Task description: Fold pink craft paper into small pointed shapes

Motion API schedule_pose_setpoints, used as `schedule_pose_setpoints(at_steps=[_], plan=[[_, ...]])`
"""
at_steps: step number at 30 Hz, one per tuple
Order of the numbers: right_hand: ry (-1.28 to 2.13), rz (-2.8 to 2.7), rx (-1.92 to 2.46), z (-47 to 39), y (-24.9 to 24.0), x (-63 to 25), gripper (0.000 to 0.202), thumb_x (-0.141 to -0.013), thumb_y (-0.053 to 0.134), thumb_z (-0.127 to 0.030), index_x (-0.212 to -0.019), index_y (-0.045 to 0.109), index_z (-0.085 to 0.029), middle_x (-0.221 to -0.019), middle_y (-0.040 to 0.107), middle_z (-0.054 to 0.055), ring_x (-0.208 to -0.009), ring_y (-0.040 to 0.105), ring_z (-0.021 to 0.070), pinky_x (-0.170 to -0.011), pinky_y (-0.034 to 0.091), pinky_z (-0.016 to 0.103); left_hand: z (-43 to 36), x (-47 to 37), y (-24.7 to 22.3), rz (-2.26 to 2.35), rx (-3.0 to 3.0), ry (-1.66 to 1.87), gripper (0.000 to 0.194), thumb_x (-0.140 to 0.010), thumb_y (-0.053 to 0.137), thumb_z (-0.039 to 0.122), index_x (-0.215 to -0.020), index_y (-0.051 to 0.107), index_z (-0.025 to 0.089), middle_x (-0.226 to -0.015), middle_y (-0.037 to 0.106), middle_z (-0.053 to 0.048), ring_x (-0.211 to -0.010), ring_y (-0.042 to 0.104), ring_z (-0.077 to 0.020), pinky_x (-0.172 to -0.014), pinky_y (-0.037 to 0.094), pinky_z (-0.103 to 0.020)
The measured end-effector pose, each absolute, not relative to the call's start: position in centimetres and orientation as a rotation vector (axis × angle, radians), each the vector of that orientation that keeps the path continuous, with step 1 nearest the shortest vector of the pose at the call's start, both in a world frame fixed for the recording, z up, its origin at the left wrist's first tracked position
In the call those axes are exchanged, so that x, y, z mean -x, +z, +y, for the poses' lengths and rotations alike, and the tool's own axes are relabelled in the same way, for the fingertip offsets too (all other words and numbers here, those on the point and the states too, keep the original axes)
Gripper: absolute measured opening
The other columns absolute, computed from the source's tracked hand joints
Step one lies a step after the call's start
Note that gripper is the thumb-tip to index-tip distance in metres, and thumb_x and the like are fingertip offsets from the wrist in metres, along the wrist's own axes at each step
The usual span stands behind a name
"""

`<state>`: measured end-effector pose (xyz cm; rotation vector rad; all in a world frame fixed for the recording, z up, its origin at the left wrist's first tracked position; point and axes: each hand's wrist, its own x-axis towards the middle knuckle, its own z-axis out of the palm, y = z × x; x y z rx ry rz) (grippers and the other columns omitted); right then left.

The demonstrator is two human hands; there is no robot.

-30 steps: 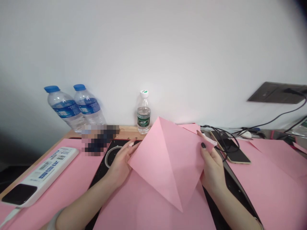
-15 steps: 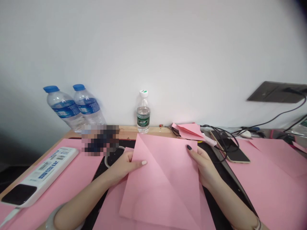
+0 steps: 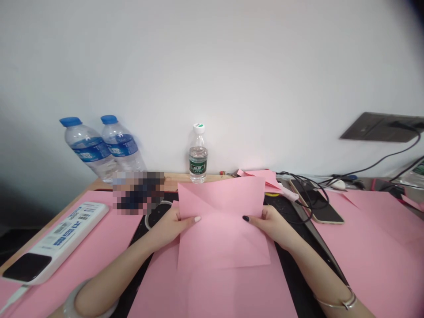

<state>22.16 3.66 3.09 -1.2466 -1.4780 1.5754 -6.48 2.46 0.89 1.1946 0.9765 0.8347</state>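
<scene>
A pink paper sheet is held up in the middle, bowed, its top edge rising above the thumbs. My left hand pinches its left edge, thumb on the near face and fingers hidden behind. At the right edge my right hand grips the sheet the same way, the dark-nailed thumb in front. Beneath lies a larger pink sheet on a black mat. No diagonal crease shows on the held sheet's near face.
Two blue-capped bottles lean at the back left; a small bottle stands at the wall. A white device lies left on pink paper. Folded pink paper, cables and a phone lie right.
The held sheet has turned and bowed; its diagonal crease no longer shows and its lower edge sits higher. My right hand has shifted slightly left and down along the edge.
</scene>
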Motion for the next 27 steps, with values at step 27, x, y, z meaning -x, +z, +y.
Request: schedule_pose_setpoints(at_steps=[27], plan=[[1.613, -1.069, 1.033, 4.3, 3.2, -22.3, 0.020, -0.067, 0.063, -0.022, -0.086, 0.070, -0.021, -0.091, 0.071, 0.004, -0.079, 0.063, 0.0201, -0.068, 0.046, 0.027, 2.6, 6.8, 1.8, 0.832, -0.908, 0.980, 0.032, -0.082, 0.052, 0.044, -0.104, 0.060, 0.023, -0.097, 0.066, -0.004, -0.083, 0.062, -0.0210, -0.067, 0.048, -0.028]])
